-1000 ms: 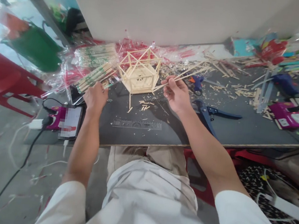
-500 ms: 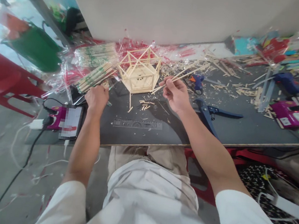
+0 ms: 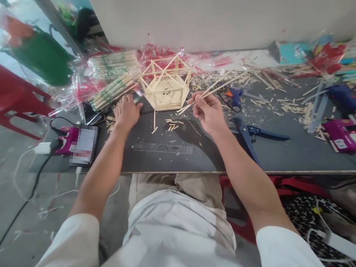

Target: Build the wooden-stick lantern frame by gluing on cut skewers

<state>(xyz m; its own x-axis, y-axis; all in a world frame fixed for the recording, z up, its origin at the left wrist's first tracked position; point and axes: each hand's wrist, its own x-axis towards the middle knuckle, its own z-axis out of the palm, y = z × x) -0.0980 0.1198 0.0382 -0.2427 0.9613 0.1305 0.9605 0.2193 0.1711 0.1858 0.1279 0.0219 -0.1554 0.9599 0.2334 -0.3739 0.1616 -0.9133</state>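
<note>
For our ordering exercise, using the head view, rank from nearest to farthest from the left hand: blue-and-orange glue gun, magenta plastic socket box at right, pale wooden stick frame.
1. Stick frame, just right of the left hand.
2. Glue gun, beyond the right hand.
3. Socket box, far right.

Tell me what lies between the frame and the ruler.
The head view shows scattered stick bits between the frame and the ruler, plus a longer stick by the frame.
</note>
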